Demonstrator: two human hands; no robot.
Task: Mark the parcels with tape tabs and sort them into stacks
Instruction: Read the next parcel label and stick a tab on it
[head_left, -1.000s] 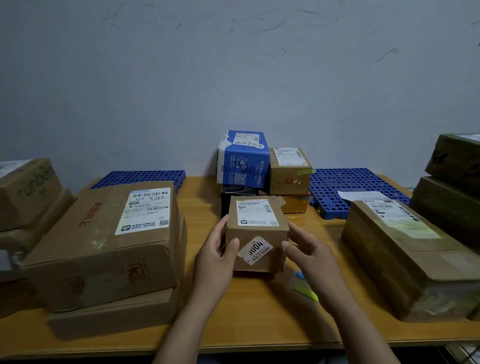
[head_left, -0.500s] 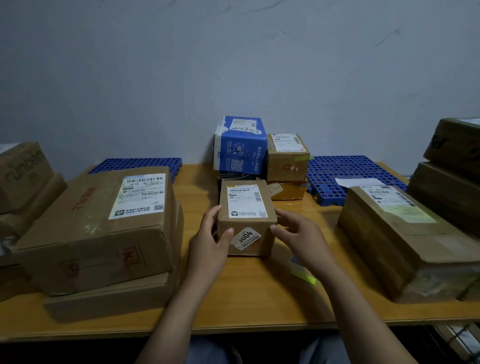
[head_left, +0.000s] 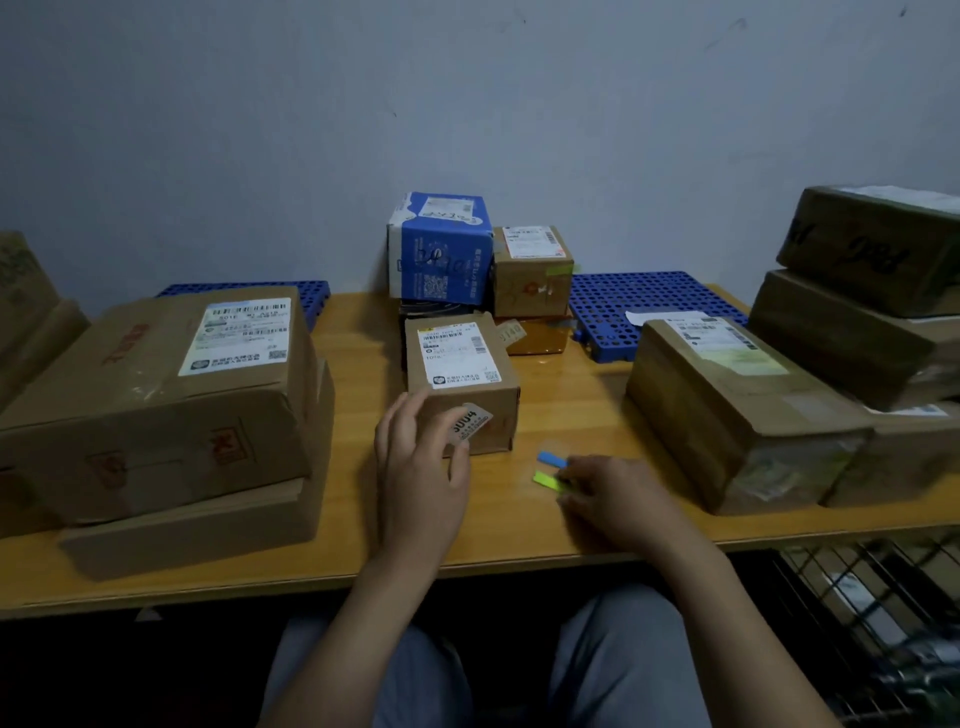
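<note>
Green tape tab (head_left: 548, 480) lies just left of the right grip (head_left: 618, 499), pinch unclear from blur; relaxed left grip (head_left: 421, 462) touches the small parcel (head_left: 462, 384).

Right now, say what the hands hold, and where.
Left hand only touches the small parcel at its near-left corner. Right hand meets the green tab; a pinch cannot be told.

Blurred right hand (head_left: 618, 499) covers the tape tabs (head_left: 549, 479) partly; leftmost box (head_left: 21, 291) cut off.
</note>
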